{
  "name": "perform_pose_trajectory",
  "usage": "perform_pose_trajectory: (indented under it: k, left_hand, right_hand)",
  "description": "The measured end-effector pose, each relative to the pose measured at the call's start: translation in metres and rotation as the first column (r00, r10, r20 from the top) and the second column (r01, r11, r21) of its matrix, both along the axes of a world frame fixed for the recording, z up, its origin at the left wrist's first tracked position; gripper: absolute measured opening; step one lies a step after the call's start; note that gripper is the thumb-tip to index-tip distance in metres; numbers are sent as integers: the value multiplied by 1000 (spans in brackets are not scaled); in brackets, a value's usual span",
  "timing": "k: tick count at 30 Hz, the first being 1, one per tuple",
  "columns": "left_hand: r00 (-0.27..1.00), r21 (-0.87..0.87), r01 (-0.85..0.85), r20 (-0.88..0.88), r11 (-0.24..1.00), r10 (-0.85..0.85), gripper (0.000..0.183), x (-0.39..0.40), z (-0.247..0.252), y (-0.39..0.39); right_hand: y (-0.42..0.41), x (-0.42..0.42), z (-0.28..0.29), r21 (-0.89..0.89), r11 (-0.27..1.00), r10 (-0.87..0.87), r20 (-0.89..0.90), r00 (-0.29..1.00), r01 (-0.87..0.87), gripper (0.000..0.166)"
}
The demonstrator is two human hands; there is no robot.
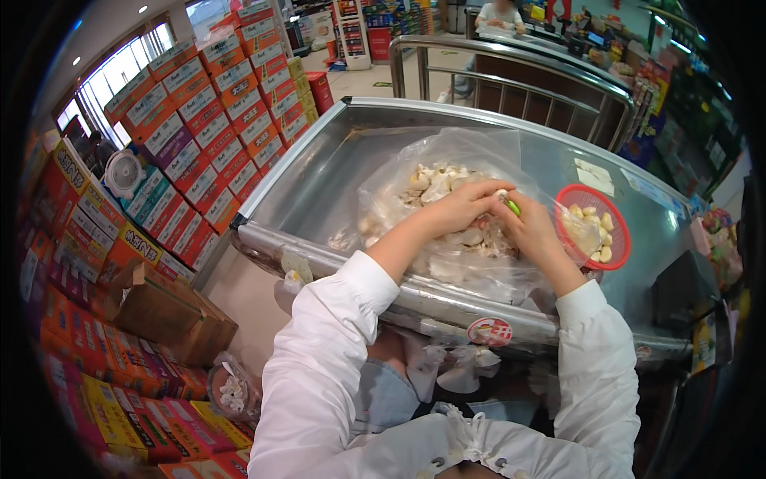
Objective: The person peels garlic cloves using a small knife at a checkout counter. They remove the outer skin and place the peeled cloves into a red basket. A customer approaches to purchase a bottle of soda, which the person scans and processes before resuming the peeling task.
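Note:
My left hand [458, 209] and my right hand [523, 224] meet over an open clear plastic bag [383, 197] on a metal-rimmed counter. Between the fingertips is a small whitish piece, probably a garlic clove [501, 194]. A small tool with a bright green handle [512, 207] shows at my right hand; its blade is hard to make out. Garlic bulbs [440, 179] lie in the bag, with loose skins [497, 242] under my hands. To the right, a red plastic basket [625, 239] holds several peeled garlic cloves [605, 223], with part of the bag draped over its left side.
Stacked cartons [209, 132] rise at the left, with a white fan [124, 173] and an open cardboard box [158, 305] near them. A metal railing [514, 60] stands behind the counter [311, 149]. Beyond it a person [501, 18] is at another counter. A dark device [685, 287] sits at the right.

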State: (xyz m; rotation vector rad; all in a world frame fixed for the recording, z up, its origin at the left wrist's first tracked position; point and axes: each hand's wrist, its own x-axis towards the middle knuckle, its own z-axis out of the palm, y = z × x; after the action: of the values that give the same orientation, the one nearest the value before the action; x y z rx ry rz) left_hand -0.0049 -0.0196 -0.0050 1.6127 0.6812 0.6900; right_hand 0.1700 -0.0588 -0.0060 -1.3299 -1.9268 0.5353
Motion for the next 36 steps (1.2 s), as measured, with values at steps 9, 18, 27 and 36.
perform_pose_trajectory:
  k: [9, 18, 27, 36]
  left_hand:
    - [999, 20, -23, -25, 1000, 24, 34, 1, 6, -8]
    - [996, -39, -10, 88, 999, 14, 32, 4, 0, -5]
    - [983, -127, -79, 156, 989, 98, 35, 5, 1, -11]
    - [948, -198, -6, 312, 980, 69, 36, 13, -2, -10]
  right_hand:
    - [-1, -2, 4, -60, 998, -4, -177, 984, -7, 34]
    - [-1, -2, 6, -39, 999, 11, -222, 975, -20, 33]
    - [2, -5, 4, 46, 998, -20, -233, 972, 31, 33]
    - [3, -3, 1, 75, 997, -2, -353, 935, 30, 34]
